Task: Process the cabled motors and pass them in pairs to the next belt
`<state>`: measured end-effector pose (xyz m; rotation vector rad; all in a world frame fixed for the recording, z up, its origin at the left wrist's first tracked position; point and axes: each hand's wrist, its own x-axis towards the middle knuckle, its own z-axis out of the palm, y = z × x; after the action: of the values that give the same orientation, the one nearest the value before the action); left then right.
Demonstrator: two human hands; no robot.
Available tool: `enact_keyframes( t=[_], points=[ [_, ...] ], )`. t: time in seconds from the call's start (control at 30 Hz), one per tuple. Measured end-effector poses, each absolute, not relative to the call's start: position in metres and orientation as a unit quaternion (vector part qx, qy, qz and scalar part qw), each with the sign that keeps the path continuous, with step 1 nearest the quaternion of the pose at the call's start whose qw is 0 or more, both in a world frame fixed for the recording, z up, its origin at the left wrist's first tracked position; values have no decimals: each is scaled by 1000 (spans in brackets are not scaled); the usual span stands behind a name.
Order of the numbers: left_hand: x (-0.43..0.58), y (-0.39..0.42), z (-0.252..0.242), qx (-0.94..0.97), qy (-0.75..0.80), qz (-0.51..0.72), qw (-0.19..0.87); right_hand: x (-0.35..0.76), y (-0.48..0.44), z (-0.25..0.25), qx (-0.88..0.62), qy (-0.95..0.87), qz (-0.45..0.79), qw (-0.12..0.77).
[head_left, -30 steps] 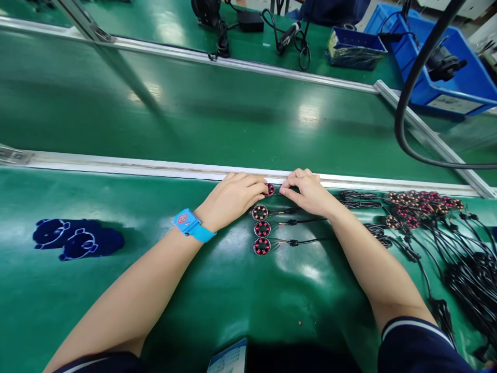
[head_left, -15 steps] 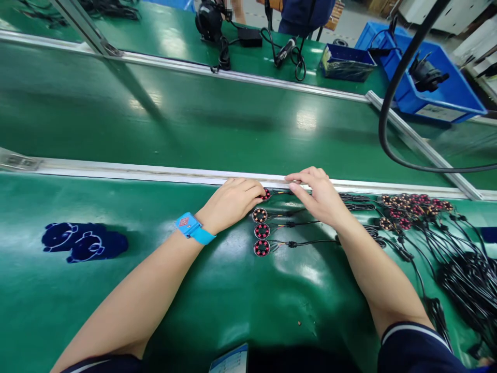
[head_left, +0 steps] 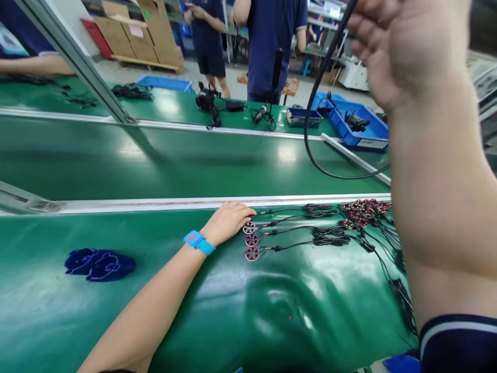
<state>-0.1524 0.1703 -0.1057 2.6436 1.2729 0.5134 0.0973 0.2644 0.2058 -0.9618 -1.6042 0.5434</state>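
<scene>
My left hand (head_left: 229,224), with a blue wrist strap (head_left: 200,242), rests by the white rail. Its fingers are closed on the topmost motor stator (head_left: 251,216), largely covered by them. Below it in a column lie a stator with pale coils (head_left: 249,228) and two stators with red coils (head_left: 251,240), (head_left: 252,254), their leads running right to black cables (head_left: 297,246). My right hand (head_left: 392,46) is raised high at the upper right, blurred and cut by the frame's top. Its curled fingers are beside a hanging black cable (head_left: 310,98); whether they grip it is unclear.
A pile of stators (head_left: 365,210) with bundled cables lies at the right, partly behind my right forearm. Dark blue bear-shaped pieces (head_left: 99,264) lie left. Beyond the rail (head_left: 155,204) are a metal post (head_left: 73,57), a blue bin (head_left: 357,124) and other people standing.
My right hand has risen from beside the top stator's cable to the upper right, near the hanging cable. My left hand stays at the stator. The view has tilted up.
</scene>
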Motion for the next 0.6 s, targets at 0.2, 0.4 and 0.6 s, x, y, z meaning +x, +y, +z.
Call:
enact_keyframes(
  t=[0.2, 0.4, 0.6],
  points=[
    [-155, 166, -107, 890, 411, 184, 68, 63, 248, 229, -392, -614, 406, 553],
    [-160, 155, -101, 897, 398, 182, 71, 56, 250, 260, -346, -508, 417, 670],
    [-162, 143, -97, 885, 412, 211, 53, 48, 227, 250, -382, -572, 316, 653]
  ],
)
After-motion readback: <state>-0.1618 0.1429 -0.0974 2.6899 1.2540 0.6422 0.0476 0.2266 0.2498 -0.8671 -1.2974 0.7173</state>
